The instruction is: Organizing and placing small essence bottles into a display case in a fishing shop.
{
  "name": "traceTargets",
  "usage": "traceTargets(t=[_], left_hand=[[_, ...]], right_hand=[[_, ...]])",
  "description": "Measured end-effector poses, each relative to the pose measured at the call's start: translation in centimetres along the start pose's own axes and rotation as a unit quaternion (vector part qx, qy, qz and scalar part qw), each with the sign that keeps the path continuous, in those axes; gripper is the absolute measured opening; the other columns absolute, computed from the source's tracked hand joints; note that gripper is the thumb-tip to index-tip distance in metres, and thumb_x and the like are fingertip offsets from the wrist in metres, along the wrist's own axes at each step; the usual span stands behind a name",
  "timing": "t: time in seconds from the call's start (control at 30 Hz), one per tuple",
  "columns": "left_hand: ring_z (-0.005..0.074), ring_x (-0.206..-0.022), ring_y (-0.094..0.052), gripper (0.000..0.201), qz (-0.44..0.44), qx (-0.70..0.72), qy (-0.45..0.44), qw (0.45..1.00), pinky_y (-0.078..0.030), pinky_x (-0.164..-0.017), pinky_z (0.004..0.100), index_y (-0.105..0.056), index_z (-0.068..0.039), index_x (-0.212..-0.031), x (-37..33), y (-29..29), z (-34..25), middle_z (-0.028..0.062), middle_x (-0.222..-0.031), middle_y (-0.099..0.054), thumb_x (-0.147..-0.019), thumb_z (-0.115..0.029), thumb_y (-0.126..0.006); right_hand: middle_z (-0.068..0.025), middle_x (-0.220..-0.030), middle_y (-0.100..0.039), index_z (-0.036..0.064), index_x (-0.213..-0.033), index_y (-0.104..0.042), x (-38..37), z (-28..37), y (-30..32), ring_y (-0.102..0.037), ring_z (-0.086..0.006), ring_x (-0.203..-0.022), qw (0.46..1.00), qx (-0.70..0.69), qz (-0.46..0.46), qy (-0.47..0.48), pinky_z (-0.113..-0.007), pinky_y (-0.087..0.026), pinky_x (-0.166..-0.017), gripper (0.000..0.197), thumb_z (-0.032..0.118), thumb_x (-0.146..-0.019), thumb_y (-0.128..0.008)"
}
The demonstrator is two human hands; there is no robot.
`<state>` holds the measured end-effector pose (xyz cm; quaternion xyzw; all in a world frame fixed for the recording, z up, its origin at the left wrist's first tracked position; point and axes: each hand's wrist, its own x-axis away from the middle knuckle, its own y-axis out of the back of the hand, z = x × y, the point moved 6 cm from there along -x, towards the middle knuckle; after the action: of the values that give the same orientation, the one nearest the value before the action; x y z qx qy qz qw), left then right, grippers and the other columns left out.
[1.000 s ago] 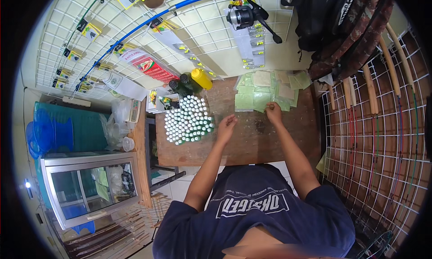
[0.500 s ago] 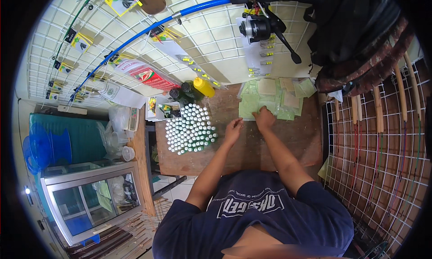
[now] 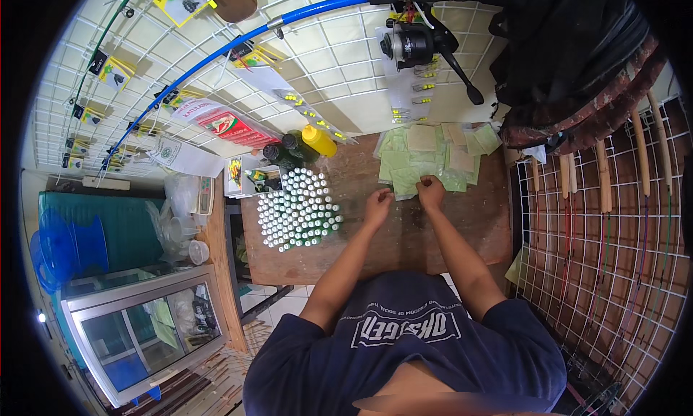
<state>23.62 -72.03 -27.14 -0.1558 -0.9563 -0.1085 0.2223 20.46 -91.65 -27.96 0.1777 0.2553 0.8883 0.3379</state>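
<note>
Table (image 3: 404,253) spreads beneath my left hand (image 3: 377,208) and right hand (image 3: 432,194); green packets (image 3: 422,159) lie just beyond them, probably for easy reach, white-capped bottles (image 3: 299,210) cluster leftward, seemingly kept clear. Both hands curl; whether pinching anything, I cannot tell.

White block lettering on a navy fabric T-shirt (image 3: 408,308), print on a rectangular red-and-white sheet (image 3: 234,129), lettering on a yellow-and-black card (image 3: 180,4), round green emblem (image 3: 170,153) on white paper (image 3: 198,162)
</note>
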Motion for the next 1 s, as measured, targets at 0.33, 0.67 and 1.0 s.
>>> traceTargets(t=[0.33,0.67,1.0], left_hand=[[0.0130,-0.075,-0.058,0.043,0.012,0.150,0.139,0.979,-0.047,-0.064,0.0259,-0.054,0.000,-0.114,0.1,-2.4,-0.2,0.0063,-0.092,-0.061,-0.083,-0.028,-0.064],[0.0060,-0.062,-0.054,0.017,0.045,0.131,-0.019,0.990,-0.042,-0.052,0.0208,-0.064,-0.004,-0.088,2.9,-2.1,-4.1,-0.0009,-0.073,-0.062,-0.083,-0.020,-0.066],[0.0045,-0.058,-0.048,0.025,-0.087,0.022,-0.099,0.991,-0.037,-0.052,0.0216,-0.068,0.003,-0.079,7.8,0.8,-4.0,-0.0009,-0.064,-0.061,-0.081,-0.022,-0.069]], right_hand=[[-0.0050,-0.081,-0.061,0.0003,-0.108,-0.054,1.8,1.5,1.3,-0.055,-0.0099,-0.062,0.910,-0.353,0.164,-0.141,-0.024,-0.044,-0.054,0.035,0.002,-0.075,-0.064],[-0.0036,-0.087,-0.064,-0.0001,-0.111,-0.056,4.0,0.1,1.4,-0.058,-0.0106,-0.077,0.884,-0.376,0.245,-0.132,-0.025,-0.046,-0.068,0.031,0.012,-0.083,-0.063],[-0.0013,-0.085,-0.065,-0.0011,-0.097,-0.064,6.1,1.9,2.5,-0.056,-0.0061,-0.072,0.922,-0.289,0.258,0.018,-0.022,-0.044,-0.066,0.025,0.020,-0.084,-0.066]])
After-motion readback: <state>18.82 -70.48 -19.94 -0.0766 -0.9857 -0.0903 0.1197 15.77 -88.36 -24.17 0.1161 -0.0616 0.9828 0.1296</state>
